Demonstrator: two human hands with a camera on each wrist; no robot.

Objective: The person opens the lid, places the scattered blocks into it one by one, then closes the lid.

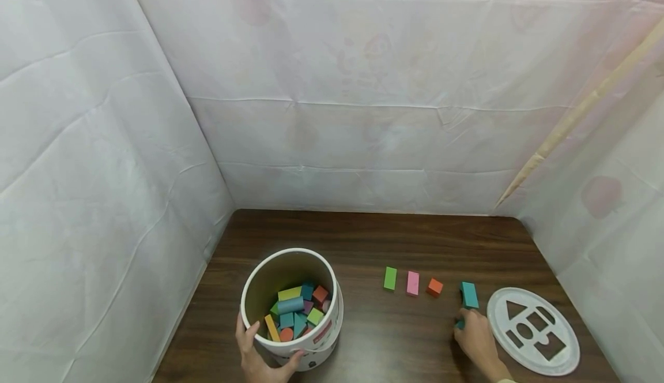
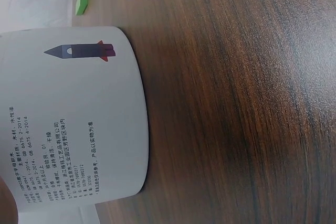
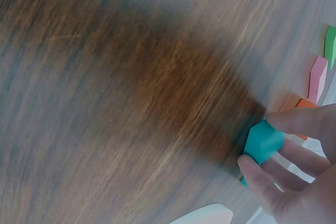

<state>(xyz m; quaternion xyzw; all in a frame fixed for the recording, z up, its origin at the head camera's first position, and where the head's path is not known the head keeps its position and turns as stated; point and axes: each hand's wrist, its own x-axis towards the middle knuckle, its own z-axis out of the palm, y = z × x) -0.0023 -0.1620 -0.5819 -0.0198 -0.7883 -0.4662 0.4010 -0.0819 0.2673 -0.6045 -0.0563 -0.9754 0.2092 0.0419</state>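
A white bucket (image 1: 338, 312) of colored wooden blocks (image 1: 290, 304) stands at the front left of the table. My left hand (image 1: 259, 359) holds its near left side, fingers at the rim and thumb against the outer wall. In the left wrist view, the bucket (image 2: 79, 114) shows a printed rocket and text; only a bit of the hand appears. My right hand (image 1: 476, 340) pinches a teal block (image 3: 264, 141) between thumb and fingers, low over the tabletop. Another teal block (image 1: 469, 295) lies just beyond the fingertips, partly hidden by the hand in the right wrist view.
Left of the teal block are an orange block (image 1: 434, 287), a pink block (image 1: 412, 284) and a green block (image 1: 390, 278) in a row. A white lid with shaped holes (image 1: 562, 365) lies right of my right hand. White sheeting (image 1: 363, 141) encloses the table.
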